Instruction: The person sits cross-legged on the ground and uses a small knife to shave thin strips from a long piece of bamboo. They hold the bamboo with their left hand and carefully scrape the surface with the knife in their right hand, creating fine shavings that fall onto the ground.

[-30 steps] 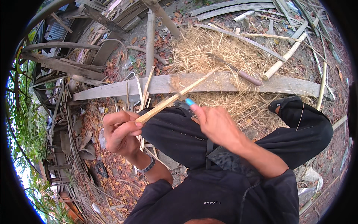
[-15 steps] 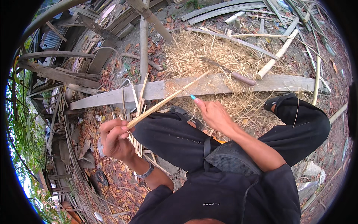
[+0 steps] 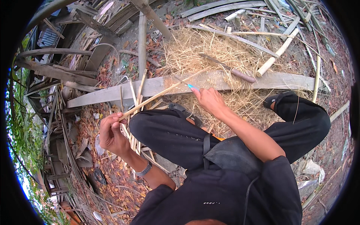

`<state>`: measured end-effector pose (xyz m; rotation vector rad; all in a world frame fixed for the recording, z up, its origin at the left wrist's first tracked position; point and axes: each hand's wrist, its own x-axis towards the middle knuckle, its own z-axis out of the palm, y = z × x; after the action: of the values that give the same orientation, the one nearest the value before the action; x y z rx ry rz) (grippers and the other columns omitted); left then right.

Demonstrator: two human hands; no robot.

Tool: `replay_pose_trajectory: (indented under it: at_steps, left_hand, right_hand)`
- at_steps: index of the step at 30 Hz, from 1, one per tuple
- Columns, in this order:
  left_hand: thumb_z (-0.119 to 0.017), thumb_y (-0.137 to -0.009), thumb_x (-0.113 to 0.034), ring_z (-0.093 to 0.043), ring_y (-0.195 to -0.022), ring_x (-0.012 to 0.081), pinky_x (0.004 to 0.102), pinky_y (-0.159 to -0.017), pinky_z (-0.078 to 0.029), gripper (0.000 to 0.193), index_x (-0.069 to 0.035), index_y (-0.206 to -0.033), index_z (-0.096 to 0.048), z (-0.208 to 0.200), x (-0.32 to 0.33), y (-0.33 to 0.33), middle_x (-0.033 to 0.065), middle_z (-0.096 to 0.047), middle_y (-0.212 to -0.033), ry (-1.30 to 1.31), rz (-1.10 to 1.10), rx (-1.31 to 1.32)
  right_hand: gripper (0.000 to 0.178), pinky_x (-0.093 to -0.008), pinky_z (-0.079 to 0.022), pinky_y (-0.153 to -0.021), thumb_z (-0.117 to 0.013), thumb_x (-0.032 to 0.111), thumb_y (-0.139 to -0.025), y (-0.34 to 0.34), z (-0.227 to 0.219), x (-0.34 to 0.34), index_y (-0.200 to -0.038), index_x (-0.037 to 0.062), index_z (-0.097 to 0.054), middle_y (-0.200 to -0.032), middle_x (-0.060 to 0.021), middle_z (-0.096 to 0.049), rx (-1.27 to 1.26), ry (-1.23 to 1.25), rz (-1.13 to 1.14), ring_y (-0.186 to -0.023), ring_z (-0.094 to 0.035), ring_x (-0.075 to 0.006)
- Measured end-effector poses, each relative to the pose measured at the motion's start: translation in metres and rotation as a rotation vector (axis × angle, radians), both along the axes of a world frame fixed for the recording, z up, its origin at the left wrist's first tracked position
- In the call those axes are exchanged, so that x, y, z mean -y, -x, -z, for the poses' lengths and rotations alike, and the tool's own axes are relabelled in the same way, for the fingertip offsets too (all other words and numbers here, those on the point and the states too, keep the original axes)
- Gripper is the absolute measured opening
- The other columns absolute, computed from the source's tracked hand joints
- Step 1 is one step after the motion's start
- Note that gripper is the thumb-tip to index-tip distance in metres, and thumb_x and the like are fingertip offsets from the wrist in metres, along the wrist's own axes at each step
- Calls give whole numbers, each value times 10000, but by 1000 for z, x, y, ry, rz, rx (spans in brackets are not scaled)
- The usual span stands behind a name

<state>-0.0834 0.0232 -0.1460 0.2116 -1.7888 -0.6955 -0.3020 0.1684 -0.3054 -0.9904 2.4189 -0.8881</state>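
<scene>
My left hand (image 3: 114, 132) pinches the near end of a long, pale bamboo strip (image 3: 157, 96), which slants up and to the right across a grey plank (image 3: 118, 92). The strip's far end rests over the plank among straw-like shavings. In my right hand (image 3: 210, 100) is a small knife (image 3: 191, 86) with a bright blue handle, its thumb laid along it. The thin blade points up and left, close to the strip; I cannot tell whether it touches. A larger knife (image 3: 243, 76) with a brown handle lies on the plank to the right, its dark blade over the shavings.
A heap of shavings (image 3: 210, 47) spreads beyond and below the plank. Several split strips (image 3: 138, 93) lean on the plank beside my left knee. A bamboo pole (image 3: 277, 54) lies at the far right. Old timber (image 3: 63, 75) is stacked at the left.
My right hand with the small knife has moved up and left along the strip, showing more of the blade. My left hand has shifted slightly up and left, still pinching the strip.
</scene>
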Motion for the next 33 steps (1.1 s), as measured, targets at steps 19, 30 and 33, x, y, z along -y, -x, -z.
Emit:
replay_pose_trajectory:
  at_steps: [19,30,33]
  left_hand:
    - [-581,-954,-87,-548,-682,92,231,-646,-468,159,53,-976,-654,6,-5,3,74,-669,-895,-187,-221,42]
    - [-552,-972,-120,-601,-754,145,232,-639,-503,214,75,-1029,-620,-113,-18,32,107,-652,-888,245,-212,-382]
    - [-555,-965,-106,-621,-757,173,231,-649,-540,217,96,-1017,-612,-153,-17,34,143,-648,-888,336,-75,-443]
  right_hand:
    - [733,-519,-517,-799,-268,545,-998,12,32,31,-936,-60,-676,-876,-314,-656,-7,-133,52,-873,-642,-473]
    - [586,-336,-382,-568,-323,552,-986,6,-68,-13,-777,49,-541,-584,-32,-445,578,358,-84,-557,-463,-157]
    - [597,-346,-399,-607,-327,536,-994,-7,-102,-19,-776,25,-547,-622,-73,-497,511,442,-152,-607,-487,-192]
